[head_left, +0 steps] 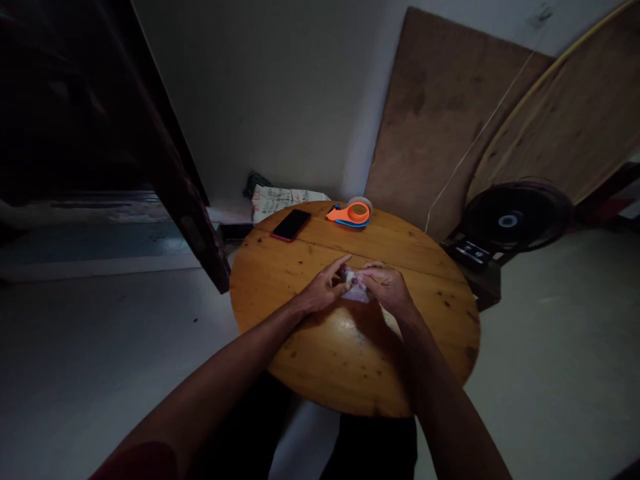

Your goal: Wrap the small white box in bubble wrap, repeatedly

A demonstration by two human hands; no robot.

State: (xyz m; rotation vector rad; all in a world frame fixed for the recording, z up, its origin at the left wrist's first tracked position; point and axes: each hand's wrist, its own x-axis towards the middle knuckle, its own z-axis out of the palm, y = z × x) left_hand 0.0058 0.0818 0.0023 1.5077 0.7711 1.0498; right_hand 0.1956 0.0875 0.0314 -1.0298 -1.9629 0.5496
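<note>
Pinched between both sets of fingertips is a small pale scrap (356, 288). The left hand (324, 288) and right hand (389, 287) close on it from either side, just above the middle of the table (280, 280). Whether it is paper or film is too dim to tell. The work looks like fine fingering of the scrap, a fold or a peel. Going further would call for one hand holding firm while the other works an edge. Counted: one scrap and two hands. One phone (291, 225) and one orange tape dispenser (351, 214) lie at the table's far edge. One fan (515, 217) stands on the floor to the table's right, and two boards lean behind it.
</note>
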